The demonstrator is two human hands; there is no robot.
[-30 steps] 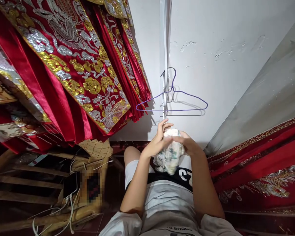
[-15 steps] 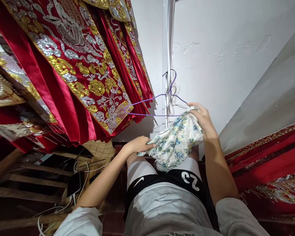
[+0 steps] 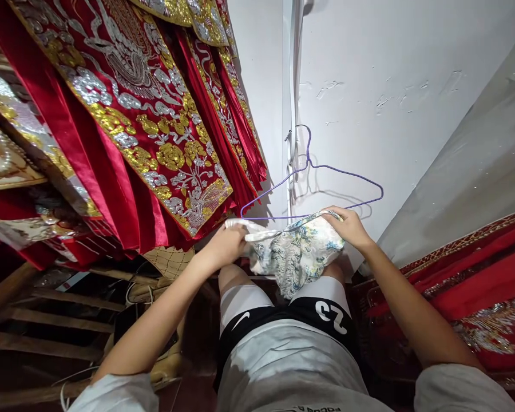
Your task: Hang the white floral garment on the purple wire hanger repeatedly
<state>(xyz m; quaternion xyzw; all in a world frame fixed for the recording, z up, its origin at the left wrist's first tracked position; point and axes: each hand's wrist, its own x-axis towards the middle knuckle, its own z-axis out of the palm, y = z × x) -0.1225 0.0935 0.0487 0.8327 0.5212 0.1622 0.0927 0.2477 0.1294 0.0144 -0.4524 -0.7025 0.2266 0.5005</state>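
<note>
A small white garment with a blue and green flower print (image 3: pixel 298 254) is stretched between my two hands, just below the bottom bar of a purple wire hanger (image 3: pixel 313 189). My left hand (image 3: pixel 225 245) is closed on the garment's left edge. My right hand (image 3: pixel 347 226) grips its right edge, close to the hanger's bar. The hanger hangs by its hook from a fitting on the white wall (image 3: pixel 369 97). The cloth sags in the middle above my knees.
Red robes with gold and silver embroidery (image 3: pixel 146 120) hang thickly at the left, close to my left arm. More red embroidered cloth (image 3: pixel 467 286) lies at the right. A wooden frame with cables (image 3: pixel 68 320) stands at lower left.
Both hands drew apart from a bunched grip and spread the flowered garment wide. The right hand rose to the hanger, then came down level with its bottom bar. The hanger swung.
</note>
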